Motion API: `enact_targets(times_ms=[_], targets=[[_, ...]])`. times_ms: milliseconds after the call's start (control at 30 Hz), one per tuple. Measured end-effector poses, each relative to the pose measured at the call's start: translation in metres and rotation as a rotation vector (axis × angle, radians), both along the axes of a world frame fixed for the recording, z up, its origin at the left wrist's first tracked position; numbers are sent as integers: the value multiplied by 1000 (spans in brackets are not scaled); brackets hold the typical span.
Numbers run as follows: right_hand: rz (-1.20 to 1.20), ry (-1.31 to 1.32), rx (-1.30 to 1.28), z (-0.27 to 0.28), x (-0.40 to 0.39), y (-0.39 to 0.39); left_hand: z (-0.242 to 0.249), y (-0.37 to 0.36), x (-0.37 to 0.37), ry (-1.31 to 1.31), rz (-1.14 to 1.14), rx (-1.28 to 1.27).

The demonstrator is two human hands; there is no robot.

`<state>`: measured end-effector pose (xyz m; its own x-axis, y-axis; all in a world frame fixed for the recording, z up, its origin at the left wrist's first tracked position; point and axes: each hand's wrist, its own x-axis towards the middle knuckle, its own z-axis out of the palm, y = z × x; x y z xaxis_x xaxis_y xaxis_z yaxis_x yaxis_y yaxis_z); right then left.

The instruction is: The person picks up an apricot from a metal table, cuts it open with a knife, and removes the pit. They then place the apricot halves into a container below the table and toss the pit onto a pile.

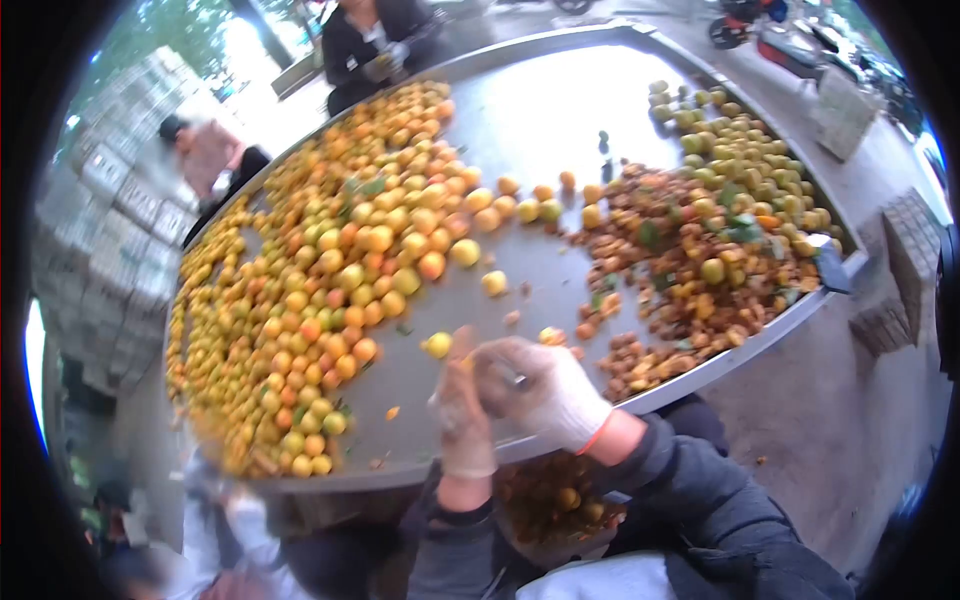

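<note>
Both hands wear pale work gloves and meet over the near edge of a metal table (545,275). My left hand (465,420) is upright, fingers blurred and closed around an apricot (467,363), of which only a bit of orange shows. Pressed up against it, my right hand (545,385) is curled into a fist, with a small shiny metal end (520,380) poking out; the rest of that object is hidden. A loose yellow apricot (437,345) lies just beyond the left fingers. Near the right knuckles lies a split apricot (552,337).
A large heap of whole apricots (350,240) covers the table's left side. Brownish pits and pieces (665,290) are piled at right, with greenish apricots (740,150) behind. Below the edge sits a container of fruit scraps (560,500). Other people (375,45) are around the table.
</note>
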<state>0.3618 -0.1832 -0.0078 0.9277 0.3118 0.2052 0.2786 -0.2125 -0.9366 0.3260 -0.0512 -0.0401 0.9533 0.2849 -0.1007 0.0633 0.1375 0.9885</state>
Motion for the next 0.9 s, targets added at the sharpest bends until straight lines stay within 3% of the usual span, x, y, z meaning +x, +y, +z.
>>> enact_targets(times_ms=[67,100,133,200,267,300,333,400,433,467,533,567,633,667,733,833,900], targets=[[115,-77,-105,7,0,-8,0,-3,-1,-82,2,215],[51,-154,-135,-14,0,-3,-26,8,0,-176,-59,-258],[-52,-178,-194,-13,-1,-2,-12,0,5,-107,21,238],[22,41,-123,-7,-1,-1,-34,14,22,-59,-84,-268],[-3,18,-140,-17,1,3,-61,22,29,-172,57,-173],[-24,10,-144,-18,-2,7,-31,-14,20,-77,150,311],[9,-17,-152,-21,-2,8,-43,-2,24,-88,137,308],[40,-46,-158,-23,-3,8,-64,31,31,162,-24,-10],[50,-62,-140,-22,-5,7,-67,32,28,211,45,-233],[64,-79,-120,-21,-8,6,-62,45,35,208,49,-231],[70,-82,-160,-15,-7,-1,-37,73,53,962,-25,-1072],[67,-81,-203,-13,-5,-3,-31,61,44,956,-20,-1073],[56,-43,-249,-13,3,-4,21,-9,19,364,-39,14],[40,-2,-296,-15,6,-4,1,1,24,364,-37,14],[21,-78,-228,-26,3,-1,-55,29,38,9,39,-335],[33,-34,-301,-16,0,-1,-34,1,19,-142,45,-101],[25,-7,-184,-15,4,1,-11,-7,17,-114,69,-56]])
